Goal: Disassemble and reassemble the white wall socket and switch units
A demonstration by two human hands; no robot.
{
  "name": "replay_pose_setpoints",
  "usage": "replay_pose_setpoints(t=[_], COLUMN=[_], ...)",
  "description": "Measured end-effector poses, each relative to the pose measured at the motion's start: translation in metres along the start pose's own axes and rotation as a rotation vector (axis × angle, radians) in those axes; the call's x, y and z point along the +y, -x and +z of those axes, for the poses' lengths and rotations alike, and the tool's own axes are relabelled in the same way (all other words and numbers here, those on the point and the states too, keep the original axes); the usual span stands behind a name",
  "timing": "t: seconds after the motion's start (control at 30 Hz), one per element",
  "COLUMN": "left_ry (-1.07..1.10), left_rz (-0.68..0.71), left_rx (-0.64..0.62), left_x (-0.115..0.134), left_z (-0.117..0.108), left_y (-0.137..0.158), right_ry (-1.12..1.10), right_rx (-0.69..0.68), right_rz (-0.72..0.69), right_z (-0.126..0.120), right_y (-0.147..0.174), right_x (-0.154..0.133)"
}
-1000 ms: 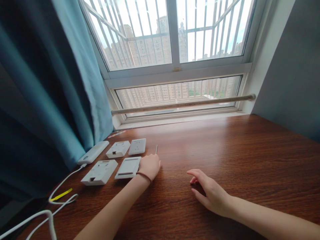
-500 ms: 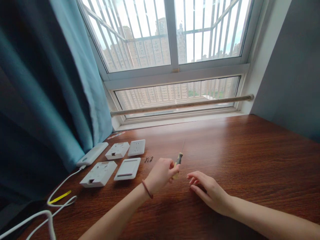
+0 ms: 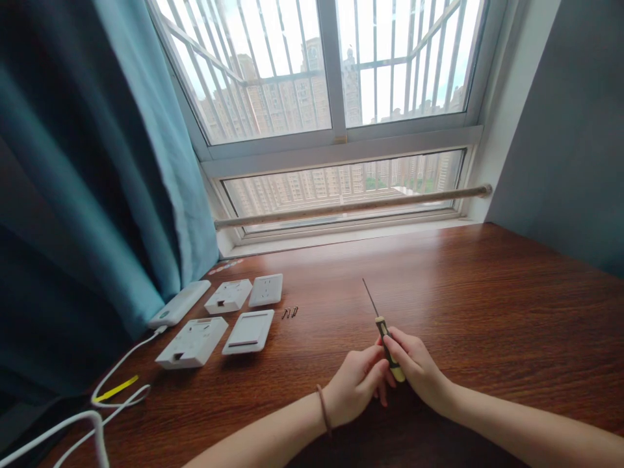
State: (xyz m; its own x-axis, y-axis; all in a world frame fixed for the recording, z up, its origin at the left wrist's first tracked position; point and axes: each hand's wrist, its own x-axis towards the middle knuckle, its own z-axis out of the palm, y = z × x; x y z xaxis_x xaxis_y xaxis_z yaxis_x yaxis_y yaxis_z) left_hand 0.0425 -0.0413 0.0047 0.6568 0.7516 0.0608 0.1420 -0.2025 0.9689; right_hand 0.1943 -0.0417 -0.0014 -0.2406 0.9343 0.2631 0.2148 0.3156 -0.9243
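A screwdriver [image 3: 385, 338] with a yellow and dark handle is held above the table, its thin shaft slanting up and to the left. My right hand [image 3: 423, 376] grips the handle, thumb laid along it. From the other side, my left hand [image 3: 351, 385], with a brown band on the wrist, pinches at the handle's lower part; some of its fingertips are hidden behind. Left of the hands lie several small screws [image 3: 289, 312], a white switch panel [image 3: 248, 331] and a white socket panel [image 3: 266, 290]. Two white mounting boxes [image 3: 192, 343] [image 3: 228, 296] sit beside the panels.
A white power strip or adapter [image 3: 180, 303] with a white cable [image 3: 127, 351] lies by the blue curtain [image 3: 182, 214]. A yellow strip [image 3: 117, 389] rests near the cable. Behind the wooden table [image 3: 487, 312] are a window and a horizontal rail [image 3: 355, 207].
My left hand has brought the screwdriver right and nearer to me. My right hand, open and apart before, now grips the handle. The shaft now tilts left.
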Motion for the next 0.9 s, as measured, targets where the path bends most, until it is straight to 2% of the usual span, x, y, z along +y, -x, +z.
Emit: replay_pose_setpoints(t=[0.1, 0.17, 0.27, 0.33, 0.43, 0.53, 0.7, 0.9], left_ry=[-0.044, -0.112, -0.211, -0.241, -0.254, -0.259, -0.269, -0.293], left_rz=[0.005, 0.017, 0.033, 0.036, 0.034, 0.035, 0.039, 0.049], left_rx=[0.01, 0.03, 0.018, 0.01, 0.015, 0.022, 0.022, 0.02], left_x=[0.001, 0.003, 0.005, 0.006, 0.007, 0.008, 0.008, 0.008], left_z=[0.0, 0.0, 0.001, 0.001, 0.001, 0.0, 0.001, 0.001], left_y=[0.002, 0.004, 0.005, 0.005, 0.004, 0.004, 0.003, 0.004], right_ry=[0.06, 0.126, 0.413, 0.639, 0.915, 1.111, 1.238, 1.308], right_rx=[0.056, 0.07, 0.256, 0.296, 0.319, 0.296, 0.305, 0.296], right_rz=[0.027, 0.074, 0.049, 0.087, 0.259, 0.46, 0.613, 0.671], right_z=[-0.014, -0.033, -0.077, -0.111, -0.157, -0.185, -0.19, -0.185], right_y=[-0.012, -0.022, -0.032, -0.032, -0.027, -0.023, -0.02, -0.019], right_x=[-0.007, -0.011, -0.01, -0.002, 0.02, 0.043, 0.069, 0.088])
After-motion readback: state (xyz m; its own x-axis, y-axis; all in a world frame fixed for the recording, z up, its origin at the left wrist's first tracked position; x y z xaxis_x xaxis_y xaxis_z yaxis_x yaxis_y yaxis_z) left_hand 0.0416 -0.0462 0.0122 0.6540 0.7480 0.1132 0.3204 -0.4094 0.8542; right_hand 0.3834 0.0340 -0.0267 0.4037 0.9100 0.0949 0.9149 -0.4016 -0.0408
